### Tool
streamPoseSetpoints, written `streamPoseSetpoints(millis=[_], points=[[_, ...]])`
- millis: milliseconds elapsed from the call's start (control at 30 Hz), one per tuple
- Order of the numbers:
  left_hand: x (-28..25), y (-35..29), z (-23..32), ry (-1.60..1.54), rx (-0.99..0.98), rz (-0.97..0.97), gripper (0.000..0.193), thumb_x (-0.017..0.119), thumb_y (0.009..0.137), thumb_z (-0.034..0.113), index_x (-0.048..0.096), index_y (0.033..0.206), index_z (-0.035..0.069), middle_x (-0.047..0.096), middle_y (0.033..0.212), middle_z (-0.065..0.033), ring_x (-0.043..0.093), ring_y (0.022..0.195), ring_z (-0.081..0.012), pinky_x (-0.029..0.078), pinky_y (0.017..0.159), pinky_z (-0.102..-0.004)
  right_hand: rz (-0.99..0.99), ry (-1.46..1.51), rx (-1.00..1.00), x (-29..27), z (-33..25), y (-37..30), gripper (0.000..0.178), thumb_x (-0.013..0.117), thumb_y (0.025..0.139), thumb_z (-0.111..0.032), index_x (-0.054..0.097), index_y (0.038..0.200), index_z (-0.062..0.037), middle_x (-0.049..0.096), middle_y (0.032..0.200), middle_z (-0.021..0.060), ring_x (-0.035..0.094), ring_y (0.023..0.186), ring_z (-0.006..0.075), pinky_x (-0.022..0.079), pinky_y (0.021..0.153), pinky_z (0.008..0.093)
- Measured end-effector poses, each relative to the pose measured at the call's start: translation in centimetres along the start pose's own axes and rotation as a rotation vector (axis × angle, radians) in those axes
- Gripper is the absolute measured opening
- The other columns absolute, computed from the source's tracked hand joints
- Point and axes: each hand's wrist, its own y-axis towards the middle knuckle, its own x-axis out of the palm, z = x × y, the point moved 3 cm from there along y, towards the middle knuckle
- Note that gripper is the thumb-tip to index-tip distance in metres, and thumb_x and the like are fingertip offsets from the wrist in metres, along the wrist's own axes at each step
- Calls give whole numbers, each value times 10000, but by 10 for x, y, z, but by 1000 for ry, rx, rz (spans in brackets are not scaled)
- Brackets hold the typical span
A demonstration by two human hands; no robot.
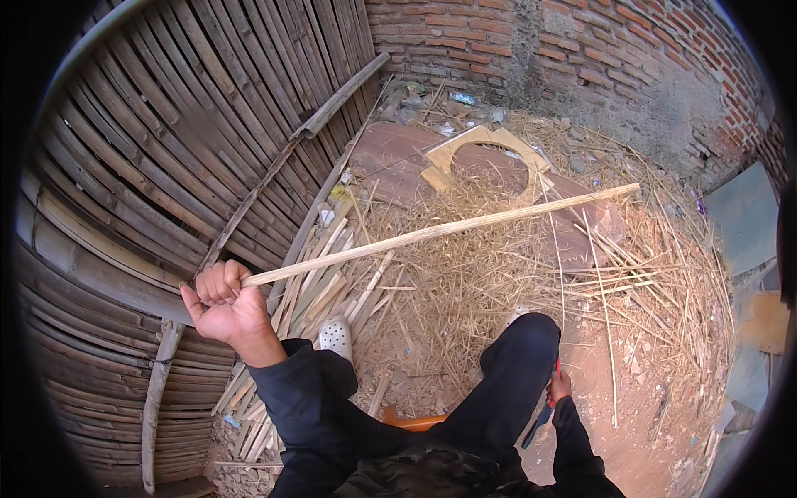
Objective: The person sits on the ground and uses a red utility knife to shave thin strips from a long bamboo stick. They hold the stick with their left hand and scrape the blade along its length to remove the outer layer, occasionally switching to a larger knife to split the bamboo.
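My left hand [231, 305] is raised in front of the bamboo wall, its fingers closed round one end of a long, pale bamboo strip [440, 232]. The strip slants up to the right, over the straw-like shavings, and its far end is free. Low beside my right knee, my right hand [559, 388] is closed on a slim hand tool [538, 425]. Red shows above the fingers and a dark length points down below them; its exact kind is unclear. The tool is apart from the strip.
Split bamboo pieces [311, 290] lie in a pile by my white clog [336, 339]. Shavings [465, 274] cover the ground and partly a brown board [398, 158]. A yellowish ring-shaped frame [490, 141] lies farther back. Slatted bamboo [166, 166] and brick walls [581, 50] bound the space.
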Motion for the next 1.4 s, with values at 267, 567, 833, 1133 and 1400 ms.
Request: streamPoseSetpoints(millis=[267,567,833,1133,1400], points=[[-10,-3,14,-44,45,51,456,444,939,308,256,554,153,215,512,10,201,453,-123,189,476,-288,-385,545,-724,49,-309,-196,332,421,1010,-309,438,1192,-31,442,605,17,408,386,90,369,354,251],[-3,-12,72,-78,219,36,422,476,912,282,264,570,154,207,514,15,173,455,-122,195,489,-294,-1015,724,-724,163,-377,-289,365,446,985,-205,378,1299,-30,482,685,62,419,413,109,375,374,268],[-18,-56,83,4,299,74,471,492,920,303,227,558,161,195,497,16,169,454,-122,180,495,-289,-827,804,-697,227,-408,-287,248,590,947,-283,521,973,-46,329,489,-46,343,364,74,311,357,249],[-20,-60,187,851,328,222,481,410,946,456,493,1169,39,547,1164,-130,510,1058,-220,390,917,-372,-912,695,-734,219,-438,-253,202,578,952,-207,458,823,-108,321,495,-45,343,356,80,319,353,251],[30,-52,-12,1520,-774,-644,488,587,921,224,402,1324,22,556,1168,-111,525,1063,-169,416,914,-317,-1063,574,-604,230,-433,-222,227,624,926,-230,471,816,-104,358,502,-52,350,362,67,323,361,245]])
